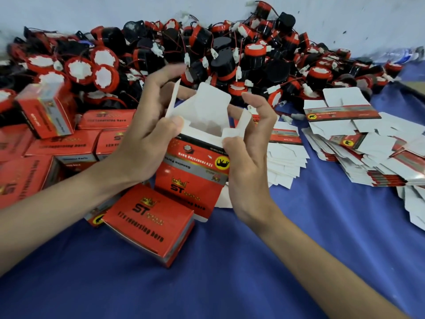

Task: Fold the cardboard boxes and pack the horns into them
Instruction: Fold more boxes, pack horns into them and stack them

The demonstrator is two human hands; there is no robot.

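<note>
A blue tabletop (287, 261) carries everything. Across its far side runs a big heap of horns (230, 49) — black bodies, red rims, thin wires with white plugs. At right lie fanned stacks of flat boxes (368, 146), unfolded; at left sit closed red boxes (69, 143), and one more closed box (149, 224) lies just below the hands. In the middle, an open box (195, 171) is held upright above the tabletop, its white top flaps standing up. The left hand (147, 134) reaches in from the left, fingers curled round the box's left side, thumb on the rim. The right hand (250, 146) grasps the right side — thumb pinching a small flap, forefinger crooked above.
</note>
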